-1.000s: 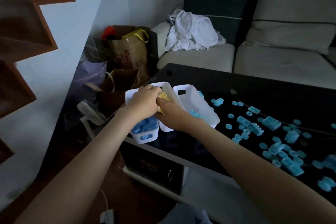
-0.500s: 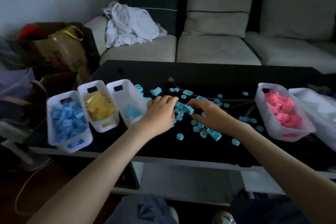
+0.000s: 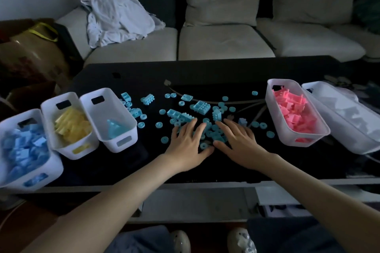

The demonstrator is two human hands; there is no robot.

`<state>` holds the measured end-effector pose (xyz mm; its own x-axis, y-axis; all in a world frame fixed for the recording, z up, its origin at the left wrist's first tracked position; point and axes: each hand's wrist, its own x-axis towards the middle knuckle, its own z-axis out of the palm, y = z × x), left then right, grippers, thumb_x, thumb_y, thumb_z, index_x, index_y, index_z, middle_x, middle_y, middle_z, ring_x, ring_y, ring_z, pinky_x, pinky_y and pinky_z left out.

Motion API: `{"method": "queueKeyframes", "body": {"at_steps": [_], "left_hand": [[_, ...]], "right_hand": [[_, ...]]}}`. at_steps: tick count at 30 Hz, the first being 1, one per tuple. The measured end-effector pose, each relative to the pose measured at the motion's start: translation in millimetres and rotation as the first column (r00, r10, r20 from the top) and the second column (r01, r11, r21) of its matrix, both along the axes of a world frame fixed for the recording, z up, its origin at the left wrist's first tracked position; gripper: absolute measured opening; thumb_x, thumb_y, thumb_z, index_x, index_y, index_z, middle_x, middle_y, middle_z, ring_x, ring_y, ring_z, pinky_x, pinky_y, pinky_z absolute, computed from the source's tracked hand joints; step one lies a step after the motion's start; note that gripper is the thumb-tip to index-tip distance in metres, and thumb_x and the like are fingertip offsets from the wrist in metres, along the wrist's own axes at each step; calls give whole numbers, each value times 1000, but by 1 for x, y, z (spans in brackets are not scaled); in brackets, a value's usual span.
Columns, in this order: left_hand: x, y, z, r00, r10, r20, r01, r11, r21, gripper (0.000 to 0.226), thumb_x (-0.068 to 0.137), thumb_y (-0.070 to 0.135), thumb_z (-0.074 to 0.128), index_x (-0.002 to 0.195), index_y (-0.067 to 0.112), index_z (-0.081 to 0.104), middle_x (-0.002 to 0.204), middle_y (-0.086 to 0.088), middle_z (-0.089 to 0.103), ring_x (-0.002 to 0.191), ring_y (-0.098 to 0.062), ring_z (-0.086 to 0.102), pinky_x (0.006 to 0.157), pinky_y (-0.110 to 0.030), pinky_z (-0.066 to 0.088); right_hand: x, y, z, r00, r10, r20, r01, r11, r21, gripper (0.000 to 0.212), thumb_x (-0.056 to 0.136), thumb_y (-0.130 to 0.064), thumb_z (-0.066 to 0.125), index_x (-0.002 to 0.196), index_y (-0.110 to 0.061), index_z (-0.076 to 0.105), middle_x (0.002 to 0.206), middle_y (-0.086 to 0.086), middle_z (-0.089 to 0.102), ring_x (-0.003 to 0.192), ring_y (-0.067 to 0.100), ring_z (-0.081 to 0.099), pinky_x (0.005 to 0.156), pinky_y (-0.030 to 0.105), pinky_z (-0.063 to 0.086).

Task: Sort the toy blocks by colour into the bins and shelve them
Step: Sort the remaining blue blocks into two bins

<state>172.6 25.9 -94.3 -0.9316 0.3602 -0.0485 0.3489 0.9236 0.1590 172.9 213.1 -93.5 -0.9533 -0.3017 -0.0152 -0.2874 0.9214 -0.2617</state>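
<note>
Several loose turquoise blocks [image 3: 202, 107] and round pieces lie scattered over the black table [image 3: 205, 72]. My left hand [image 3: 188, 147] and my right hand [image 3: 238, 144] lie side by side on the pile, fingers spread flat over the pieces. At the left stand three white bins: one of blue blocks [image 3: 52, 168], one of yellow blocks [image 3: 48, 109], and one with a few turquoise blocks [image 3: 115, 98]. At the right stand a bin of pink blocks [image 3: 272, 107] and a bin of white blocks [image 3: 370, 141].
A pale sofa [image 3: 224, 43] runs behind the table, with a crumpled white cloth [image 3: 117, 18] on its left seat. Brown paper bags [image 3: 33, 55] stand at the left. The table's white front edge [image 3: 205, 188] is near my knees.
The view swung right from the left bins to the table's middle. Both hands left the yellow bin and came down flat on the turquoise pile.
</note>
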Motion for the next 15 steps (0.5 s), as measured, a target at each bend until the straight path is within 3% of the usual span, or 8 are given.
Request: {"method": "queueKeyframes", "body": {"at_steps": [4,9,15], "left_hand": [[-8,11,-4,987,-25,-157,30,999,29,65,94,53,34,147,22,13,149,-6,22,138,-26,22,114,-41,15],[-5,16,-6,975,14,-221,3,997,74,56,99,43,32,146,17,18,145,-9,25,131,-27,29,108,-37,20],[-2,12,-8,952,187,-242,-169,981,94,64,94,53,36,144,17,22,147,-5,23,133,-24,25,106,-41,20]], "right_hand": [[-4,-7,0,996,39,-78,-37,999,25,53,99,-48,24,148,-28,16,150,-6,26,140,17,18,115,42,14],[-13,-6,-2,990,75,-124,-72,997,24,47,101,-35,31,146,-23,26,143,-3,34,134,20,26,112,41,22],[-15,-7,6,987,80,-139,-74,996,45,48,100,-41,30,145,-23,28,141,-4,36,132,18,27,109,37,19]]}}
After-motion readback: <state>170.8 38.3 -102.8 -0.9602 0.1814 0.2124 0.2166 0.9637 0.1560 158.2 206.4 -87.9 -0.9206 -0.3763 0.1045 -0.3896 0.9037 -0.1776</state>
